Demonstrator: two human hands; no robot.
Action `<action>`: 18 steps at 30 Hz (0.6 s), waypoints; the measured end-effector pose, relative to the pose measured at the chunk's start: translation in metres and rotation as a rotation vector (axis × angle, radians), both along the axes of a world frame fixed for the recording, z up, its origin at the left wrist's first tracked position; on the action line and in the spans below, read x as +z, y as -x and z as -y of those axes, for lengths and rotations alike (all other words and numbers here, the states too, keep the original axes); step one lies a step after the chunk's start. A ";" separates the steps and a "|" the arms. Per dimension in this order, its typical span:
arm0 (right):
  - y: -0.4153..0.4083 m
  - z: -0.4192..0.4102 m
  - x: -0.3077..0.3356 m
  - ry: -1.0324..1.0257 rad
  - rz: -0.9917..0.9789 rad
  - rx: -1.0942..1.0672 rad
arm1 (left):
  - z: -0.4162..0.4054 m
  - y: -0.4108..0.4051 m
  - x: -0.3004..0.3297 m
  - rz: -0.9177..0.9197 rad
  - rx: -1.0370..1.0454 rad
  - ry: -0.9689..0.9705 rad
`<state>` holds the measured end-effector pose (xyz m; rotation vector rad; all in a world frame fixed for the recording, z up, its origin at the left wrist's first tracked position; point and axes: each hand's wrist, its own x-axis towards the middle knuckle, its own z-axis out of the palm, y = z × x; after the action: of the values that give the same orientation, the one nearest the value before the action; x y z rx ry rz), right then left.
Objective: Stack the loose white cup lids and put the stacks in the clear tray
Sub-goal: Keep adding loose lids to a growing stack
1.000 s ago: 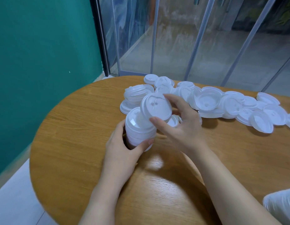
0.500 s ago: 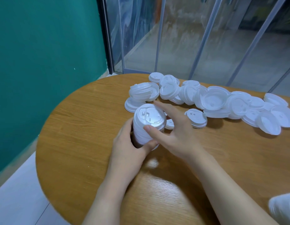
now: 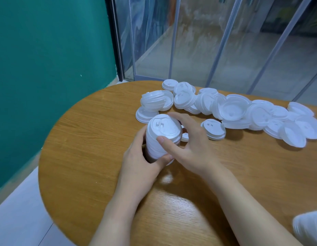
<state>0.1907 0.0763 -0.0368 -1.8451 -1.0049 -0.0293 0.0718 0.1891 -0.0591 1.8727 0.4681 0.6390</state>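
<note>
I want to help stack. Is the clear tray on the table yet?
No, the wooden table shows only the lid stack held in both hands and loose white lids.

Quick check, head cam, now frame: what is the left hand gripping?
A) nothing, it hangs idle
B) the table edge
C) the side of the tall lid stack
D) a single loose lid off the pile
C: the left hand is wrapped round the side of the tall lid stack, which stands on the wooden table, while the right hand holds the top lid.
</note>
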 end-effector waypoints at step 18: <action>0.002 0.002 0.005 -0.064 -0.062 0.001 | 0.002 0.001 0.007 0.070 -0.029 0.029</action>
<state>0.1890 0.0739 -0.0315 -1.7763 -0.9515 -0.0029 0.0711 0.1876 -0.0519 1.8202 0.4025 0.6724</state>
